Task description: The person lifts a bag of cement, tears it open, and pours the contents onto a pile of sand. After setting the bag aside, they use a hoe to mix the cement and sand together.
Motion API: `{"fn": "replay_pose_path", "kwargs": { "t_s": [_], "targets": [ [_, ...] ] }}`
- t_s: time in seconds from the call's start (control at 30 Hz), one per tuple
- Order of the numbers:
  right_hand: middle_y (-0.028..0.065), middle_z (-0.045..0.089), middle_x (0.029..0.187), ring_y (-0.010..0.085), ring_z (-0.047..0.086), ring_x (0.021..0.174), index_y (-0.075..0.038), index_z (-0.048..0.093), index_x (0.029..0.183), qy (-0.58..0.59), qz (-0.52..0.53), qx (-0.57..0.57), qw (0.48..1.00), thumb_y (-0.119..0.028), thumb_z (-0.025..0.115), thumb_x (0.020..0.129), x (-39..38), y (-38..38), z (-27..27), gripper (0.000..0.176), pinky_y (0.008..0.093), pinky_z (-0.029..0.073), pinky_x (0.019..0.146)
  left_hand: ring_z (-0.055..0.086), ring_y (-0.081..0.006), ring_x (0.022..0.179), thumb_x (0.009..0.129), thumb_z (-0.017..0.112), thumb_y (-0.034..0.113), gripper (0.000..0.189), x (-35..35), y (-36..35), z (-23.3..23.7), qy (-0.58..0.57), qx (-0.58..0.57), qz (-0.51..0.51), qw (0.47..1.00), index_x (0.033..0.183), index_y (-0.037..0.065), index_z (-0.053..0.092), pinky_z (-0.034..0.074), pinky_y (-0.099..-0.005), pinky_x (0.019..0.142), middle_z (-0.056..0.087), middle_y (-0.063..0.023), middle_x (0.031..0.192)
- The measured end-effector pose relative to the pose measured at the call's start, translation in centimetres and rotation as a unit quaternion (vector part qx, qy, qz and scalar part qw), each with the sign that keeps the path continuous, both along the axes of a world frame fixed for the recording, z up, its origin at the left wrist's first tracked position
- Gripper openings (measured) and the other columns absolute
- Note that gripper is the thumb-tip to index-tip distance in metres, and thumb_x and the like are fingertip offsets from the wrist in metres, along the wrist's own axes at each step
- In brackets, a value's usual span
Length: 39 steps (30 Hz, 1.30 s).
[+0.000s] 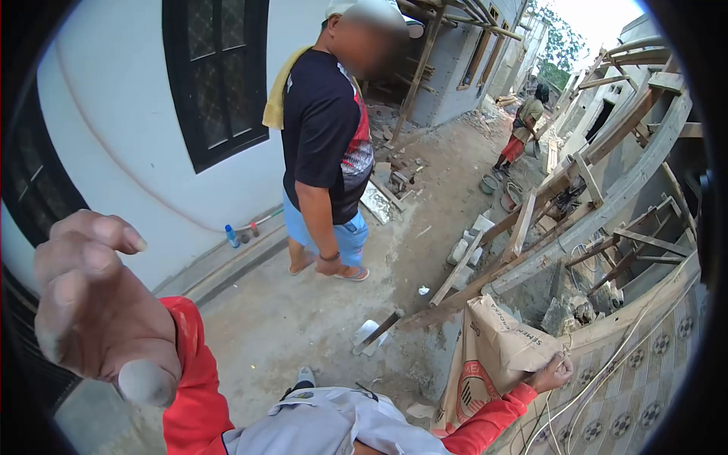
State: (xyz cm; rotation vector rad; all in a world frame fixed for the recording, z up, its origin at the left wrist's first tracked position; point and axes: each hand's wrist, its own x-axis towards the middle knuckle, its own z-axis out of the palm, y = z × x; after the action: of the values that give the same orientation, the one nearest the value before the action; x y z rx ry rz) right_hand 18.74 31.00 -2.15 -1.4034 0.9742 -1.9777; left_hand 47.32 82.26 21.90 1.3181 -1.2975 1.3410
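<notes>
Brown sack (508, 334) at four o'clock meets our right hand (552, 372), fingers curled, grip unclear; our left hand (110, 307), at eight-thirty, hangs loosely open.

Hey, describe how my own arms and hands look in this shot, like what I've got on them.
Your left hand and right hand are both bare, with no gloves to be seen. The left sleeve and right sleeve are plain bright red and long, reaching about the wrists. They go with a pale grey shirt.
</notes>
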Motion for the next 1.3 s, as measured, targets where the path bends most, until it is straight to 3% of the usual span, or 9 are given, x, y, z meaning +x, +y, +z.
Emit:
{"fn": "replay_pose_path", "kwargs": {
  "t_s": [0.13,0.47,0.93,1.0,1.07,1.17,1.23,1.27,1.3],
  "targets": [
    [0.0149,0.056,0.085,0.0195,0.055,0.077,0.002,0.045,0.090,-0.032,-0.003,-0.027,0.999,-0.008,0.063,0.079,2.4,2.7,3.4,0.024,0.0293,0.048,0.068,0.045,-0.0252,0.089,0.084,0.050,0.046,0.054,1.7,1.8,3.3,-0.147,0.090,0.049,0.984,0.118,0.003,0.047,0.039,-0.0328,0.064,0.051,-0.0126,0.102],
    [0.0177,0.059,0.083,0.0190,0.058,0.071,0.005,0.045,0.090,0.011,-0.013,-0.032,0.999,-0.010,0.067,0.077,8.5,8.3,7.9,0.029,0.0281,0.050,0.060,0.047,-0.0266,0.091,0.083,0.048,0.049,0.058,8.5,7.1,3.5,-0.183,0.143,0.062,0.971,0.118,0.002,0.046,0.043,-0.0328,0.065,0.051,-0.0158,0.103],
    [0.0083,0.056,0.083,0.0134,0.055,0.074,-0.001,0.045,0.093,-0.033,0.226,-0.090,0.969,-0.012,0.051,0.089,28.1,3.2,11.5,0.012,0.0239,0.045,0.069,0.050,-0.0286,0.094,0.082,0.046,0.054,0.064,29.7,5.6,-1.1,-0.156,0.173,0.130,0.964,0.117,0.001,0.045,0.048,-0.0327,0.066,0.051,-0.0203,0.104],
    [0.0080,0.055,0.085,0.0139,0.055,0.076,0.000,0.048,0.094,0.030,0.129,-0.118,0.984,-0.012,0.051,0.089,31.0,2.6,11.2,0.013,0.0239,0.045,0.072,0.051,-0.0289,0.094,0.081,0.046,0.055,0.065,33.5,4.8,-0.6,-0.152,0.197,0.121,0.961,0.117,0.001,0.045,0.048,-0.0327,0.066,0.051,-0.0209,0.104],
    [0.0135,0.046,0.106,0.0171,0.053,0.095,0.004,0.055,0.108,0.319,-0.078,-0.257,0.909,-0.006,0.046,0.090,31.9,-1.0,10.3,0.022,0.0299,0.045,0.082,0.051,-0.0292,0.095,0.081,0.046,0.055,0.066,36.3,3.3,-0.4,-0.151,0.202,0.120,0.960,0.117,0.001,0.045,0.049,-0.0327,0.066,0.051,-0.0216,0.104],
    [0.0125,0.054,0.097,0.0150,0.056,0.087,0.006,0.049,0.101,-0.018,0.129,-0.123,0.984,-0.008,0.051,0.089,39.4,-1.5,12.7,0.019,0.0261,0.046,0.076,0.052,-0.0296,0.095,0.081,0.045,0.056,0.067,40.2,0.8,0.2,-0.146,0.215,0.103,0.960,0.117,0.000,0.045,0.050,-0.0327,0.066,0.051,-0.0225,0.104],
    [0.0117,0.056,0.093,0.0131,0.056,0.081,0.005,0.046,0.098,0.057,0.063,-0.175,0.981,-0.010,0.053,0.088,41.6,-2.7,13.5,0.020,0.0240,0.046,0.073,0.052,-0.0299,0.096,0.081,0.045,0.057,0.068,42.7,-1.6,0.5,-0.147,0.212,0.082,0.963,0.117,0.000,0.045,0.051,-0.0327,0.066,0.051,-0.0232,0.104],
    [0.0101,0.054,0.091,0.0130,0.056,0.081,0.006,0.046,0.098,0.288,-0.118,-0.314,0.897,-0.009,0.055,0.087,42.6,-2.7,13.8,0.020,0.0234,0.046,0.072,0.052,-0.0301,0.096,0.081,0.045,0.057,0.068,44.1,-2.6,0.5,-0.149,0.205,0.073,0.965,0.117,0.000,0.045,0.051,-0.0327,0.066,0.051,-0.0235,0.104],
    [0.0076,0.051,0.089,0.0124,0.055,0.079,0.005,0.048,0.095,0.165,-0.040,-0.245,0.955,-0.009,0.056,0.087,43.7,-4.3,13.1,0.018,0.0222,0.045,0.070,0.053,-0.0302,0.096,0.081,0.045,0.058,0.069,45.3,-3.7,0.3,-0.156,0.200,0.068,0.965,0.117,0.000,0.045,0.052,-0.0327,0.066,0.051,-0.0238,0.105]
  ]
}}
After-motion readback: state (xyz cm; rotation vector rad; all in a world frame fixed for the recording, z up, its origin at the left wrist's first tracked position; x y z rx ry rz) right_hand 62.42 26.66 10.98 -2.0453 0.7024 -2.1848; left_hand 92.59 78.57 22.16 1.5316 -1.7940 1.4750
